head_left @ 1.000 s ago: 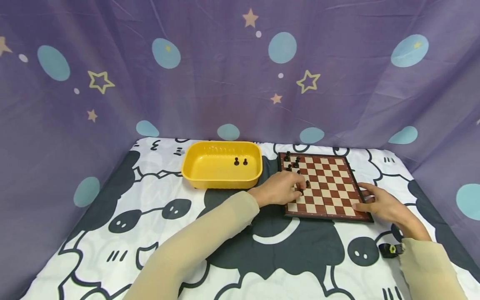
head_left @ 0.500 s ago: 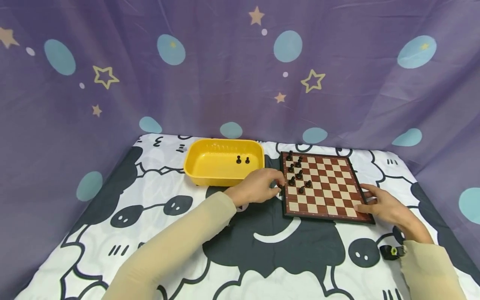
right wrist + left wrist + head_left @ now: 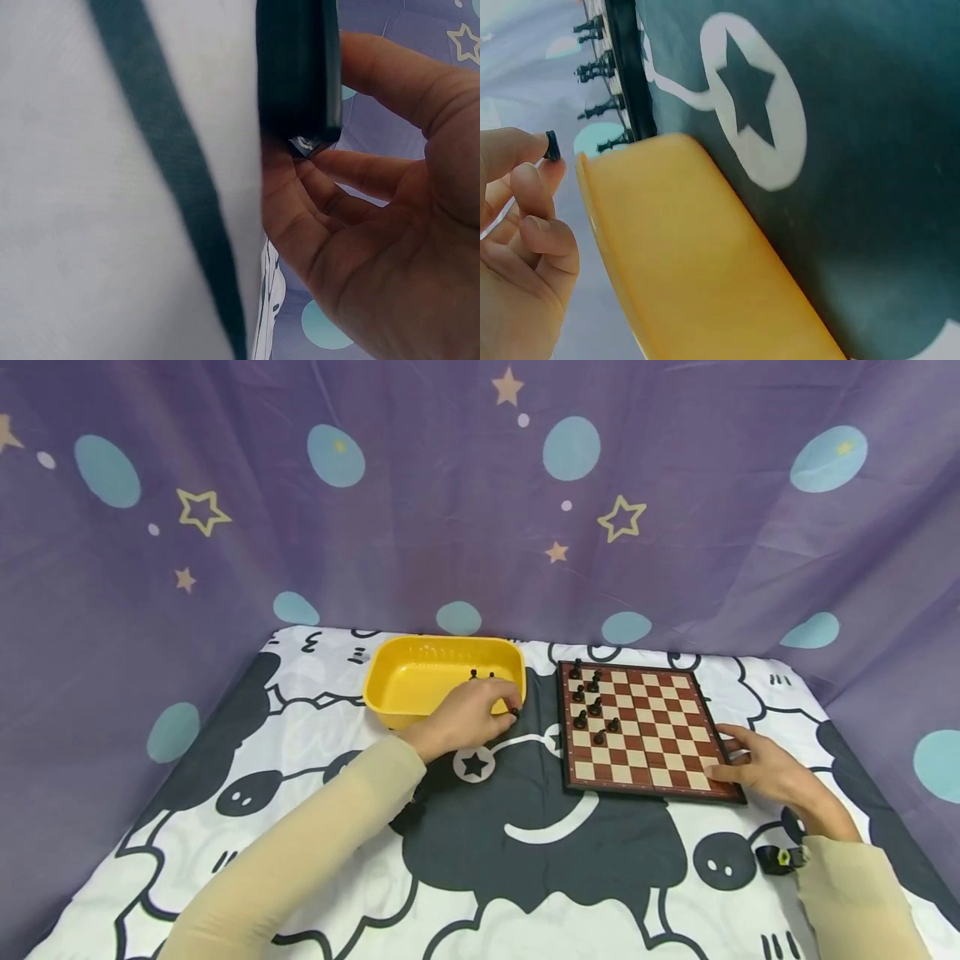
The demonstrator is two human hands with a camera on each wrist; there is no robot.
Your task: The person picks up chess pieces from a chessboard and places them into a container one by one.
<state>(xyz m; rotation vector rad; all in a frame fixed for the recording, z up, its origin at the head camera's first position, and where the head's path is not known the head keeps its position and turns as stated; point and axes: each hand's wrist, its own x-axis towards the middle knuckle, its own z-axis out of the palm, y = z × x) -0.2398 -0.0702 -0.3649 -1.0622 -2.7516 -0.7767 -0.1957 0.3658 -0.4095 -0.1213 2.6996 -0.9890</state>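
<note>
My left hand [image 3: 467, 714] is over the near right rim of the yellow tub [image 3: 408, 720]. Between thumb and fingertips it pinches a small black chess piece [image 3: 552, 146]; only the round base shows in the left wrist view, the rest hidden by the fingers. Two black chess pieces stand inside the tub, partly covered by that hand. On the right, my right hand [image 3: 772, 770] grips the near right corner of the chessboard [image 3: 660, 735], thumb on top and the other fingers along the side. Several black chess pieces [image 3: 595, 706] stand upright on the board's left columns.
A strip of the cartoon-printed cloth [image 3: 540, 793] separates the tub from the board. Behind both hangs a purple curtain [image 3: 480, 552] with stars and blue ovals. A small black device [image 3: 776, 860] sits at the right wrist.
My left hand has lifted a chess piece off the board's left side and carried it leftward to the tub. The right hand has kept its grip on the board's corner.
</note>
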